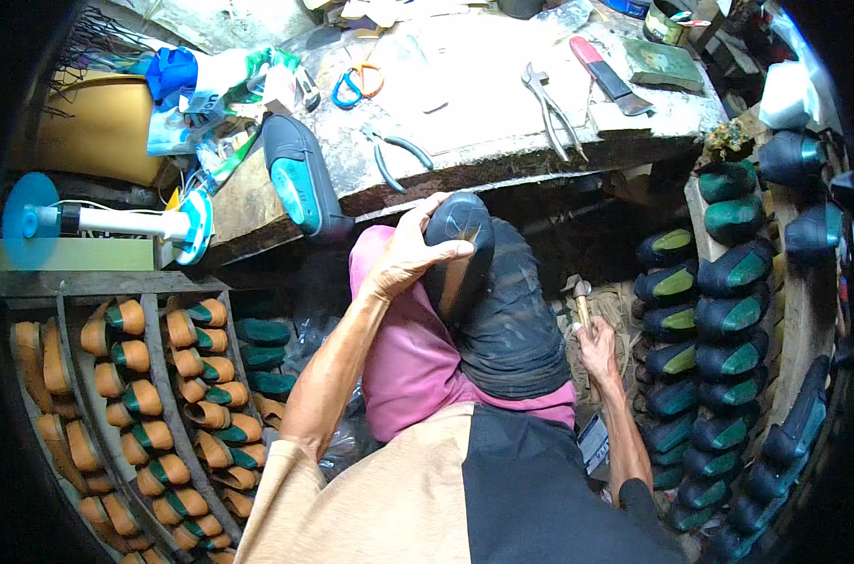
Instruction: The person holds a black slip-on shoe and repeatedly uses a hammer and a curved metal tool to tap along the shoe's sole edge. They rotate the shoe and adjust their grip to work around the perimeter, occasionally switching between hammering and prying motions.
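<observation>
A dark shoe [466, 224] with a tan strip down its middle rests upright over my knees, its rounded toe towards the bench. My left hand [410, 252] is wrapped round its left side, thumb across the front. Out to the right, beside my thigh, my right hand [598, 350] is closed round the wooden handle of a small hammer [581, 299]. The hammer's metal head is raised, apart from the shoe. At the bench's near edge another dark shoe [300, 179] shows a turquoise inside.
Across the workbench [483, 132] lie pliers [389, 155], pincers [547, 108], orange-and-blue scissors [357, 86] and a red-handled knife [607, 77]. Racks of tan shoes [145, 395] stand to my left, rows of dark shoes [728, 320] to my right. A small fan [197, 226] sits at far left.
</observation>
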Demonstrator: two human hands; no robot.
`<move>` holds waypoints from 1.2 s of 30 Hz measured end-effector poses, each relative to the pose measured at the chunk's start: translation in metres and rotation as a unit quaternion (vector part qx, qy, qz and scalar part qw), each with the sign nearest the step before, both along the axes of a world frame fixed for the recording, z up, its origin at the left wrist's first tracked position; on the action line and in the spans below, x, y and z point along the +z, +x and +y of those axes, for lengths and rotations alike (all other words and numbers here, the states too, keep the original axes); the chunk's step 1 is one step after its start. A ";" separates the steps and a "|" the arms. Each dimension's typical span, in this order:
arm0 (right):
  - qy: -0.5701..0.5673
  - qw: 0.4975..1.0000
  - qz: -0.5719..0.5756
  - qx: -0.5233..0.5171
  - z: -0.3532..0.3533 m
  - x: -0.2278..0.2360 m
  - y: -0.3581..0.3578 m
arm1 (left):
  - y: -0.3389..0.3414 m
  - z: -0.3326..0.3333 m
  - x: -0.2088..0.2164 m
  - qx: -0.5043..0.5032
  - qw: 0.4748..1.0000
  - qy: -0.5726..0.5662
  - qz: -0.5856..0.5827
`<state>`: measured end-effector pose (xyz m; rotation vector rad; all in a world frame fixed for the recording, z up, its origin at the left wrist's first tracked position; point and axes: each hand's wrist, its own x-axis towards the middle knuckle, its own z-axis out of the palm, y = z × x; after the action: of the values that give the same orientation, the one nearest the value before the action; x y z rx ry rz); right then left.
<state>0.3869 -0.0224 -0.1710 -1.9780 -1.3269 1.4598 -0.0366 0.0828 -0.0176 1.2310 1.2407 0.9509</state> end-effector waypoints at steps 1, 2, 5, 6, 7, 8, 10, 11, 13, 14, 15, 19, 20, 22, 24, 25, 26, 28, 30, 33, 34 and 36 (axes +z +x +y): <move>0.014 0.998 0.062 -0.018 -0.008 0.019 0.001 | 0.004 -0.003 0.004 0.013 0.999 -0.001 -0.029; -0.022 0.994 0.094 -0.056 -0.013 0.038 -0.001 | 0.008 -0.006 0.008 0.009 0.999 -0.015 -0.044; 0.119 0.981 0.154 -0.006 0.002 0.090 -0.015 | 0.024 -0.024 0.024 -0.014 0.997 -0.031 -0.070; 0.141 0.977 0.160 0.005 0.010 0.106 -0.018 | 0.030 -0.031 0.028 -0.028 0.999 -0.003 -0.036; 0.152 0.978 0.141 0.035 0.017 0.121 -0.021 | 0.036 -0.040 0.031 -0.017 0.999 -0.030 -0.038; 0.136 0.978 0.155 0.028 0.023 0.134 -0.025 | 0.042 -0.048 0.034 -0.009 0.998 -0.049 -0.040; 0.124 0.970 0.203 0.048 0.033 0.156 -0.030 | 0.050 -0.059 0.035 0.003 0.998 -0.053 -0.045; 0.146 0.962 0.222 0.069 0.039 0.165 -0.032 | 0.053 -0.062 0.035 -0.004 0.999 -0.028 -0.026; 0.145 0.953 0.250 0.091 0.047 0.184 -0.033 | 0.055 -0.070 0.032 -0.021 0.999 0.028 0.013; 0.180 0.956 0.204 0.111 0.050 0.192 -0.033 | 0.054 -0.072 0.030 -0.040 0.999 0.033 0.005; 0.192 0.943 0.251 0.101 0.050 0.201 -0.033 | 0.054 -0.075 0.028 -0.049 0.998 0.039 0.008; 0.190 0.924 0.327 0.047 0.047 0.217 -0.040 | 0.050 -0.080 0.024 -0.051 0.997 0.051 0.025; 0.211 0.917 0.335 0.043 0.045 0.216 -0.042 | 0.050 -0.080 0.023 -0.058 0.996 0.053 0.038; 0.210 0.896 0.390 0.019 0.041 0.208 -0.049 | 0.051 -0.079 0.023 -0.068 0.993 0.061 0.070; 0.198 0.919 0.336 0.064 0.040 0.197 -0.054 | 0.053 -0.076 0.025 -0.063 0.994 0.058 0.066; 0.183 0.939 0.253 0.144 0.039 0.194 -0.054 | 0.053 -0.075 0.026 -0.068 0.993 0.058 0.074; 0.165 0.945 0.201 0.198 0.039 0.190 -0.054 | 0.054 -0.074 0.027 -0.072 0.993 0.054 0.070; 0.120 0.957 0.225 0.139 0.038 0.189 -0.051 | 0.054 -0.072 0.028 -0.085 0.992 0.055 0.078; 0.190 0.934 0.290 0.089 0.037 0.190 -0.047 | 0.055 -0.072 0.029 -0.094 0.991 0.044 0.087; 0.226 0.882 0.411 0.048 0.036 0.188 -0.045 | 0.058 -0.072 0.028 -0.092 0.992 0.041 0.079; 0.187 0.906 0.366 0.096 0.037 0.186 -0.045 | 0.060 -0.071 0.028 -0.092 0.991 0.050 0.082; 0.097 0.958 0.147 0.226 0.038 0.181 -0.044 | 0.064 -0.068 0.029 -0.113 0.986 0.066 0.103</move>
<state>0.3431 0.0159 0.0098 -1.3229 -1.7751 1.6615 0.0273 0.0146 0.0119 1.5712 1.1795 0.7635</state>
